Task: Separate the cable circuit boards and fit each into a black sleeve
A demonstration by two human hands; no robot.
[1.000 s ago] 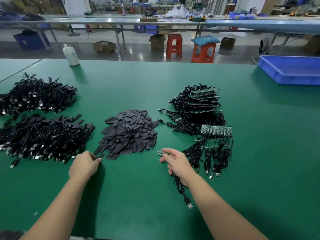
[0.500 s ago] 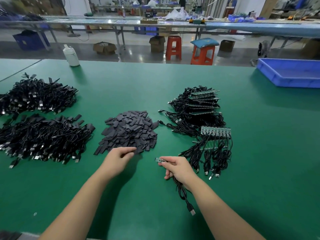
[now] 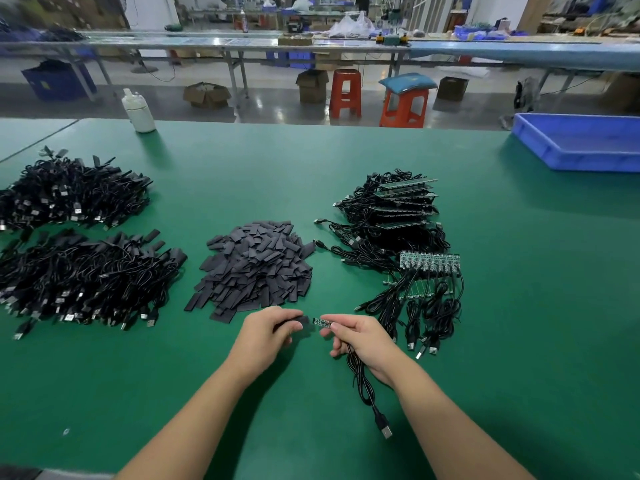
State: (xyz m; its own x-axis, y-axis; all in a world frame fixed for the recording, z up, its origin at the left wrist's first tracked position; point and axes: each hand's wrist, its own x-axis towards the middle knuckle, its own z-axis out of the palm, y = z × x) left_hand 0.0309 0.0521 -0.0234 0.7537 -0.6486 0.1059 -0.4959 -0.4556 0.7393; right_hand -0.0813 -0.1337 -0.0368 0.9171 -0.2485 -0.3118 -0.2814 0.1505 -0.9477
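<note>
Left hand [image 3: 268, 332] pinches a black sleeve [image 3: 300, 322] between thumb and fingers, grip closed on it, sleeve's open end pointing to 3 o'clock. Right hand [image 3: 360, 337] pinches a small circuit board [image 3: 321, 322] at its cable end, grip closed on it, board tip pointing to 9 o'clock. Board tip sits just beside the sleeve mouth; cannot tell if it has entered. The board's black cable [image 3: 362, 382] runs through the right palm and trails toward 6 o'clock, ending in a USB plug [image 3: 385, 427] lying on the green surface [image 3: 519, 306].

Loose pile of sleeves [image 3: 256, 268] at 12 o'clock of the hands, near the left hand. Stack of unseparated boards with cables [image 3: 398, 216] at 1 o'clock; a joined strip of boards [image 3: 429, 261] in front of it, its cables hanging toward the right hand. Two heaps of cables [image 3: 76, 271] at 9 to 10 o'clock, well apart from the hands. Blue tray [image 3: 581, 143] at far 2 o'clock. White bottle [image 3: 138, 110] at the far edge, 11 o'clock.
</note>
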